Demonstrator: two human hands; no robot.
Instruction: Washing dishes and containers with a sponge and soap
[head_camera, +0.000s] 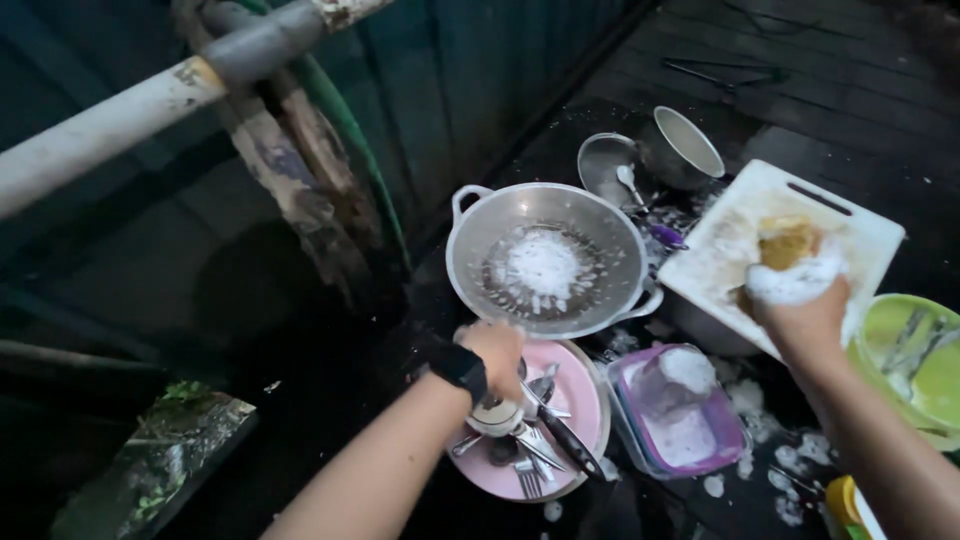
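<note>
Pressing a foamy yellow sponge (790, 250) on the white cutting board (775, 235), the right hand (805, 310) has its fingers closed around it. The left hand (495, 350) rests at the rim of the soapy metal colander (545, 260), above the pink plate (580, 400) with cutlery; its fingers look curled, grip unclear.

single head cam, worn high, tilted steeply down and forward over both forearms. close range: the pan (545, 258) sits mid-frame, the cutting board (780, 245) right, a pipe (150, 100) crosses top left. no second view to overlap.
</note>
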